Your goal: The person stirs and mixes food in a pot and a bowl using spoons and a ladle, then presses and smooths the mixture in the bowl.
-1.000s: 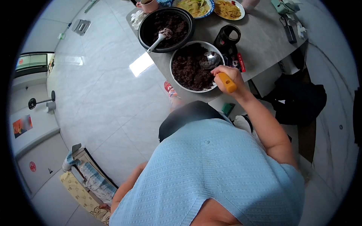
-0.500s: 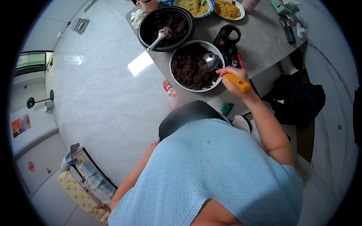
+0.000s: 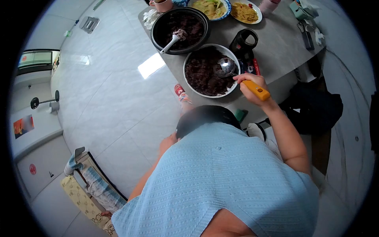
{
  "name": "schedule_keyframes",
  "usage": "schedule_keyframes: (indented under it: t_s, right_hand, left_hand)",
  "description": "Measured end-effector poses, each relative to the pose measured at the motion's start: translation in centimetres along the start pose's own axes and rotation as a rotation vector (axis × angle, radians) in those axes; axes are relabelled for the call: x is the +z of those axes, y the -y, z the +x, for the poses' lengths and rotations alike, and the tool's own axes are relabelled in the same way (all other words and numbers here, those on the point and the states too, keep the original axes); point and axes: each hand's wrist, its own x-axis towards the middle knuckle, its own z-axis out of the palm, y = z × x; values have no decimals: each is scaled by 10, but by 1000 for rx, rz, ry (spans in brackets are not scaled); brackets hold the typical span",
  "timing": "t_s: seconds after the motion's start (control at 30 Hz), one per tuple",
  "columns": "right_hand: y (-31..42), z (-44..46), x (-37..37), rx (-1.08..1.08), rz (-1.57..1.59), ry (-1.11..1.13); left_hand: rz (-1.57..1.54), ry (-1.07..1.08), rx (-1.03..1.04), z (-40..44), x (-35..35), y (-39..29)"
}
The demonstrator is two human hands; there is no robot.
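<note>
My right hand (image 3: 252, 89) is closed round the orange handle of a metal ladle (image 3: 226, 68). The ladle's round head rests on dark, reddish-brown mashed food (image 3: 201, 77) that fills a white bowl (image 3: 185, 81) at the table's edge. Beyond it to the left stands a black pot (image 3: 154, 37) of similar dark food, with a white rice paddle (image 3: 170, 42) lying in it, handle over the rim. My left hand (image 3: 169, 140) is down beside my dark-clothed lap; its fingers are mostly hidden.
On the grey table (image 3: 276, 47) are a dark cup-like container (image 3: 239, 43), a plate of yellowish food (image 3: 245, 15), a blue-rimmed dish (image 3: 225, 12), a pink mug (image 3: 162, 5) and crumpled tissue (image 3: 150, 19). A dark cloth item (image 3: 316, 108) is at right.
The whole view has shifted slightly, so the table things appear a little further right. The ladle stays in my right hand, its head still on the dark food. My left hand shows more beside my lap.
</note>
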Motion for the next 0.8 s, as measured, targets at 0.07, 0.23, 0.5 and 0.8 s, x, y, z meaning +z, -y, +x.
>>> schedule_keyframes:
  t_s: [0.07,0.23,0.5,0.8]
  right_hand:
    - [-1,0,-1,9,6,23]
    - [-3,4,-4,62,57,32]
    - [8,-2,-11,-79,-23,38]
    - [7,4,20,-214,-278,79]
  left_hand:
    - [30,-22,103,14,-1,-5]
    - [90,29,213,39,-8,-30]
    - [90,94,371,63,-13,-55]
    - [-454,121,235,21,-35,-48]
